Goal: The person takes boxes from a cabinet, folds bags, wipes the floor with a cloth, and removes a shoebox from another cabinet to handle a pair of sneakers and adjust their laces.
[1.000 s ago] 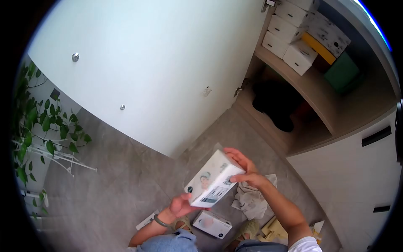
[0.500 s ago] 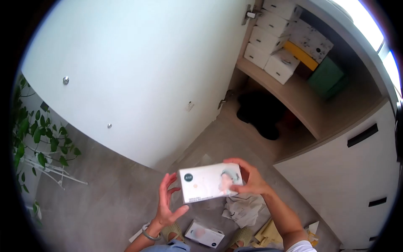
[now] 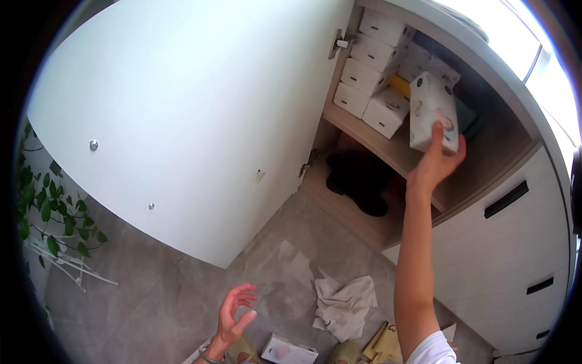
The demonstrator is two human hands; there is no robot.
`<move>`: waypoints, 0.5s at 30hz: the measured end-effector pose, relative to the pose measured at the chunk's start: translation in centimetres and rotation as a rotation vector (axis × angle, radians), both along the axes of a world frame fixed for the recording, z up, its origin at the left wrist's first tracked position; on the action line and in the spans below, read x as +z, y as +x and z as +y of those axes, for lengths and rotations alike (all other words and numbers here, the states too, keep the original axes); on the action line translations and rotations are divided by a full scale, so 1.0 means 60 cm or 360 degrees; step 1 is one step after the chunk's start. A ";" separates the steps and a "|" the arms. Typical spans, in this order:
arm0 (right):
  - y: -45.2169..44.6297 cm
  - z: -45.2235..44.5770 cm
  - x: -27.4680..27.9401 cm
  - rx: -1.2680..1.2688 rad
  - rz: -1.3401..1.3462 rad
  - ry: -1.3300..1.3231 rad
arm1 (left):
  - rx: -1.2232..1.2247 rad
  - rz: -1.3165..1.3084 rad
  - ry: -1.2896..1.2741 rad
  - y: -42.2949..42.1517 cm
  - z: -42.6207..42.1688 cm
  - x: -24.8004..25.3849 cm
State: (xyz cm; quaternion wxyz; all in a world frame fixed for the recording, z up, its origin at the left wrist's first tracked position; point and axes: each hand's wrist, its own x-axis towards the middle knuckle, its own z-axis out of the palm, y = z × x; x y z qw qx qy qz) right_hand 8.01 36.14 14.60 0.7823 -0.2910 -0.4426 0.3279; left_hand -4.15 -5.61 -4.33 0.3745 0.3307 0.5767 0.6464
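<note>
My right hand [image 3: 433,164] grips the lower end of a white box [image 3: 433,112], thumb on its printed face. The box is held upright at the open cabinet shelf, in front of a yellow box [image 3: 400,85] and a partly hidden green box [image 3: 468,115]. To its left, several white boxes [image 3: 364,76] are stacked, with one more white box [image 3: 386,111] beside the stack. Low over the floor, my left hand [image 3: 233,312] is empty with its fingers apart. Another white box [image 3: 289,350] lies on the floor between my feet.
The white cabinet door [image 3: 200,115] stands open at the left. Black shoes [image 3: 361,182] sit in the lower compartment. A crumpled cloth [image 3: 345,305] and yellow material [image 3: 384,343] lie on the floor. A plant [image 3: 60,209] on a white stand is at far left.
The held box has gone from between both hands up to the shelf, now in my right hand alone. My left hand has let go and dropped lower. The view has shifted right.
</note>
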 end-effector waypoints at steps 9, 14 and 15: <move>-0.024 0.082 0.020 0.0643 -0.0971 -0.0371 | -0.0056 -0.0017 -0.0139 0.003 -0.020 -0.009; -0.004 0.093 -0.013 0.0388 -0.1030 -0.0165 | 0.0016 0.0249 -0.0308 -0.006 -0.048 -0.048; 0.002 0.083 -0.025 0.0356 -0.0985 -0.0098 | 0.0028 0.0407 -0.0400 -0.016 -0.060 -0.059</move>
